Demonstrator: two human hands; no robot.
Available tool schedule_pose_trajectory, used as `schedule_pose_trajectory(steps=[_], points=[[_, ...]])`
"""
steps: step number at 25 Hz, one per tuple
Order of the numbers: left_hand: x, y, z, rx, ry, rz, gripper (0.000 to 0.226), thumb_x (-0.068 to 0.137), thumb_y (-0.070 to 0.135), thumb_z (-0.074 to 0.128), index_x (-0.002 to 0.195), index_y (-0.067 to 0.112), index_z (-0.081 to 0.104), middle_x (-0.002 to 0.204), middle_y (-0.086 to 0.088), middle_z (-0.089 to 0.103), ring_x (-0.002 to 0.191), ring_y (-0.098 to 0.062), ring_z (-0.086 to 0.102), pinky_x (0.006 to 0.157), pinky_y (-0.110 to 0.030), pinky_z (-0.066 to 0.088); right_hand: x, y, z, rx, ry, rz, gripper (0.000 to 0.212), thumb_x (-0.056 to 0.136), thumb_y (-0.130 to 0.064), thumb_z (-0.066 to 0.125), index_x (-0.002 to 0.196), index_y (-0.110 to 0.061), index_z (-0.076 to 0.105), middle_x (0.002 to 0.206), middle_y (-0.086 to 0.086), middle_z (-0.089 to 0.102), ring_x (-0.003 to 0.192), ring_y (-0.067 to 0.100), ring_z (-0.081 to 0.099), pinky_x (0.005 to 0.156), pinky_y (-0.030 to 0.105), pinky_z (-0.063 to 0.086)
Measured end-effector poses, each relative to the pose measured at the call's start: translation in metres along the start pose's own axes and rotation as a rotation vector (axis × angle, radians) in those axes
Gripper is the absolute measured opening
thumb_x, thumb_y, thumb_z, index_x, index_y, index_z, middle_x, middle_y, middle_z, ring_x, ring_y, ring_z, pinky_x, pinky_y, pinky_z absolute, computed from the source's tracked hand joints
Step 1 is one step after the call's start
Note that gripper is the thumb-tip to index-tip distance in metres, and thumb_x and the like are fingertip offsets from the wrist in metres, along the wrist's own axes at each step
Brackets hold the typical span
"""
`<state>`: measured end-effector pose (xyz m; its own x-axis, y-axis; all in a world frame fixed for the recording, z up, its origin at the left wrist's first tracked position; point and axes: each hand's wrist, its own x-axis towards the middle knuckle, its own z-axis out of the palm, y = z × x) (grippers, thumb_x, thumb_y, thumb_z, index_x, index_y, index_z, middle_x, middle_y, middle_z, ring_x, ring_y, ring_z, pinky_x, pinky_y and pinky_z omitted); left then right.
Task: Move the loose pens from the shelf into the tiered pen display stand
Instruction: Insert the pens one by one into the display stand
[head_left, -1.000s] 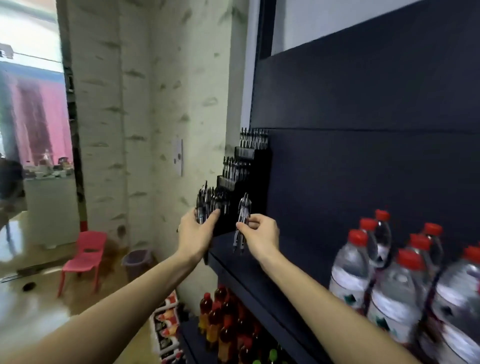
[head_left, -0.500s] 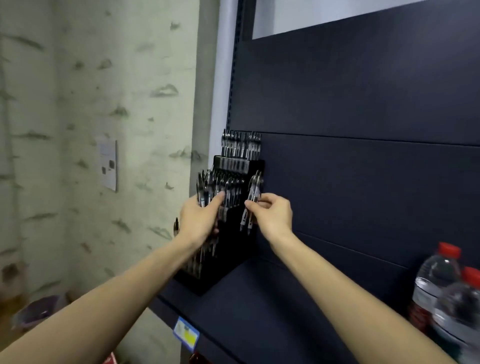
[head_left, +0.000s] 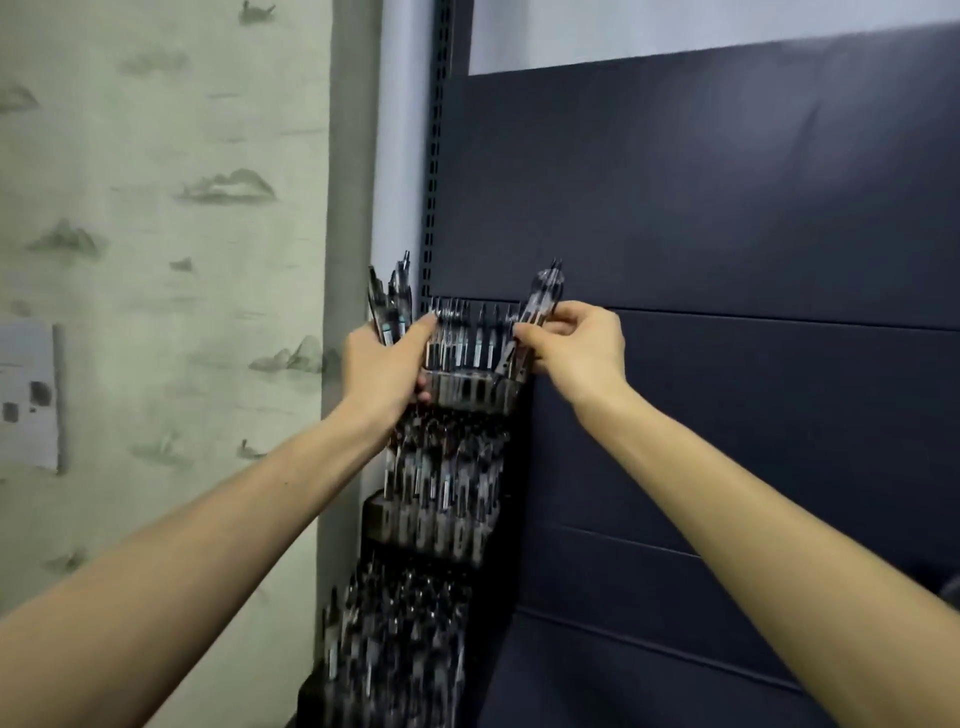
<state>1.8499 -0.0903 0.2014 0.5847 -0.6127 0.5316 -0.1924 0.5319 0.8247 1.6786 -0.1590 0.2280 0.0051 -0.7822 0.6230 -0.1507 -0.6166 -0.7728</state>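
Observation:
A black tiered pen display stand (head_left: 470, 392) rises against the dark shelf back panel, its tiers filled with several clear black-tipped pens. My left hand (head_left: 382, 371) grips a bunch of pens (head_left: 389, 306) at the left side of the top tier, their tips pointing up. My right hand (head_left: 579, 345) pinches a couple of pens (head_left: 543, 296) at the right end of the top tier, their lower ends reaching down toward the tier's slots. The lower tiers (head_left: 431, 509) are blurred.
The dark back panel (head_left: 727, 234) fills the right half, with a slotted upright (head_left: 429, 208) beside the stand. A pale patterned wall (head_left: 156, 260) with a switch plate (head_left: 31, 395) lies to the left.
The view has swung up and closer to the stand. Both hands have risen from the lower tiers to the top tier, still holding their pens. The water bottles have left the view.

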Motion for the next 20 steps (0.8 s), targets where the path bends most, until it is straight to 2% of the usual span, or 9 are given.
schedule_pose_trajectory(steps=[4, 7, 12, 15, 20], points=[[0.050, -0.015, -0.013, -0.109, -0.085, -0.014, 0.027, 0.095, 0.029, 0.071, 0.080, 0.014, 0.055, 0.057, -0.001, 0.048, 0.043, -0.011, 0.046, 0.043, -0.025, 0.047, 0.014, -0.029, 0.026, -0.141, 0.093, -0.054, 0.028, 0.082, -0.019, 0.086, 0.106, -0.019, 0.070, 0.085, -0.006, 0.071, 0.082, 0.013, 0.073, 0.083, 0.041, 0.063], [0.073, -0.027, -0.025, -0.162, -0.127, -0.081, 0.030, 0.094, 0.029, 0.071, 0.079, 0.011, 0.053, 0.056, -0.001, 0.049, 0.041, -0.011, 0.045, 0.042, -0.026, 0.043, 0.011, -0.037, 0.051, -0.265, 0.111, -0.016, 0.039, 0.084, -0.019, 0.085, 0.119, -0.008, 0.070, 0.081, -0.009, 0.068, 0.082, 0.013, 0.072, 0.085, 0.041, 0.062], [0.102, -0.055, -0.040, -0.176, -0.222, -0.129, 0.030, 0.096, 0.027, 0.071, 0.075, 0.014, 0.053, 0.057, -0.001, 0.048, 0.043, -0.013, 0.045, 0.043, -0.027, 0.043, 0.003, -0.033, 0.091, -0.329, 0.158, 0.051, 0.050, 0.085, -0.021, 0.084, 0.129, -0.006, 0.066, 0.084, -0.012, 0.065, 0.084, 0.012, 0.070, 0.086, 0.039, 0.062], [0.109, -0.065, -0.035, -0.172, -0.264, -0.148, 0.028, 0.094, 0.029, 0.072, 0.079, 0.013, 0.055, 0.058, -0.002, 0.050, 0.044, -0.014, 0.046, 0.047, -0.030, 0.046, 0.003, -0.036, 0.093, -0.347, 0.218, 0.042, 0.046, 0.085, -0.019, 0.084, 0.126, -0.006, 0.067, 0.083, -0.011, 0.065, 0.080, 0.009, 0.070, 0.085, 0.038, 0.062], [0.113, -0.071, -0.024, -0.134, -0.338, -0.072, 0.025, 0.091, 0.037, 0.074, 0.084, 0.018, 0.059, 0.055, 0.000, 0.055, 0.044, -0.016, 0.051, 0.050, -0.029, 0.047, 0.010, -0.036, 0.096, -0.425, 0.255, -0.012, 0.046, 0.084, -0.023, 0.085, 0.124, -0.008, 0.068, 0.096, -0.006, 0.070, 0.091, 0.016, 0.073, 0.089, 0.038, 0.061]])
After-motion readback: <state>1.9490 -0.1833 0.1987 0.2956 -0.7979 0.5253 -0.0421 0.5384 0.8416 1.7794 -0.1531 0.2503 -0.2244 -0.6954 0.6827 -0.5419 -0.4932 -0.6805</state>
